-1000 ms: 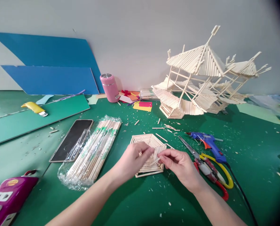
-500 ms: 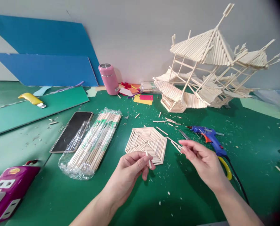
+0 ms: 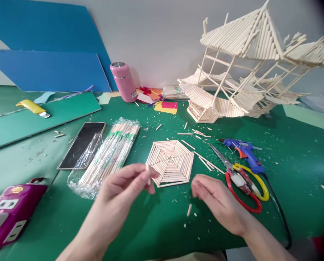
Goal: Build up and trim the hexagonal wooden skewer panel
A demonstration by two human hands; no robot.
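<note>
A short wooden stick [image 3: 148, 171] is pinched upright between the thumb and finger of my left hand [image 3: 123, 192], just left of a flat hexagon of sticks [image 3: 175, 163]. My right hand [image 3: 216, 199] hovers near the hexagon's lower right corner, fingers curled together; what they hold, if anything, is hidden. Below its fingertips a short stick piece [image 3: 189, 210] shows against the green table. Several thin sticks [image 3: 205, 159] lie right of the hexagon. Scissors with red and yellow handles [image 3: 239, 179] rest beside my right hand, with a blue glue gun [image 3: 243, 150] behind them.
A stick-built pavilion model [image 3: 232, 79] stands at the back right. Left of the hexagon lie a bag of sticks [image 3: 113, 154] and a phone [image 3: 81, 145]. Farther out are a pink flask [image 3: 124, 82], a yellow cutter [image 3: 32, 107] and a purple power strip [image 3: 15, 210].
My left hand has moved left with its stick. My right hand has moved down and left, away from the thin sticks, uncovering the scissors. A short piece now shows below it. The view has shifted slightly.
</note>
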